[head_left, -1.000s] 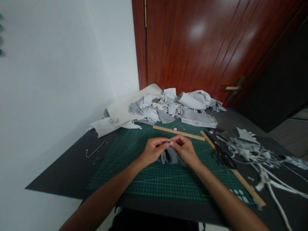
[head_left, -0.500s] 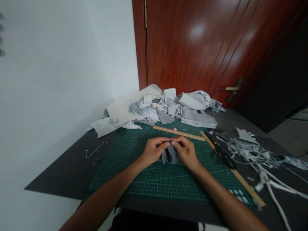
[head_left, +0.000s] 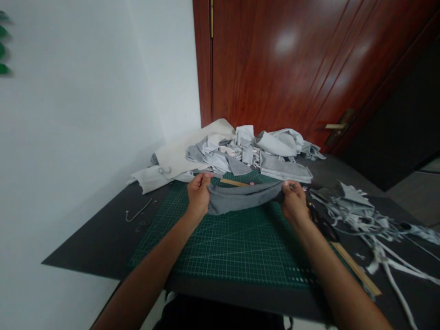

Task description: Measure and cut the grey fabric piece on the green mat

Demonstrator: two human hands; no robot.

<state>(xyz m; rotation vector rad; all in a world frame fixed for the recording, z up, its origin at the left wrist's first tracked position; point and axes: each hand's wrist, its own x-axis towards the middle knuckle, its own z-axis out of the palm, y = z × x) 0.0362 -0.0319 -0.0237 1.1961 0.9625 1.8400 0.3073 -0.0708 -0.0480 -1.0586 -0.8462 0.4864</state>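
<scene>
A strip of dark grey fabric (head_left: pixel 240 199) hangs stretched between my two hands, sagging a little in the middle. My left hand (head_left: pixel 199 192) pinches its left end, fingers closed on the cloth. At the opposite end, my right hand (head_left: pixel 294 201) grips the upper corner between thumb and fingers. The strip is held above a green cutting mat (head_left: pixel 237 256) with a pale printed grid. Behind the cloth shows part of a wooden ruler (head_left: pixel 233 182); the rest of it is covered.
Grey and white fabric pieces (head_left: pixel 240 151) are heaped at the back against a brown door (head_left: pixel 275 68). To the right lie black-handled scissors (head_left: pixel 325 227), a second wooden ruler (head_left: pixel 355 268) and tangled fabric scraps (head_left: pixel 357 211). A bent cord (head_left: pixel 137 211) rests on the left.
My hands were together over the mat, pinching the bunched grey cloth. They have moved apart and slightly away from me, so the strip is now spread out sideways.
</scene>
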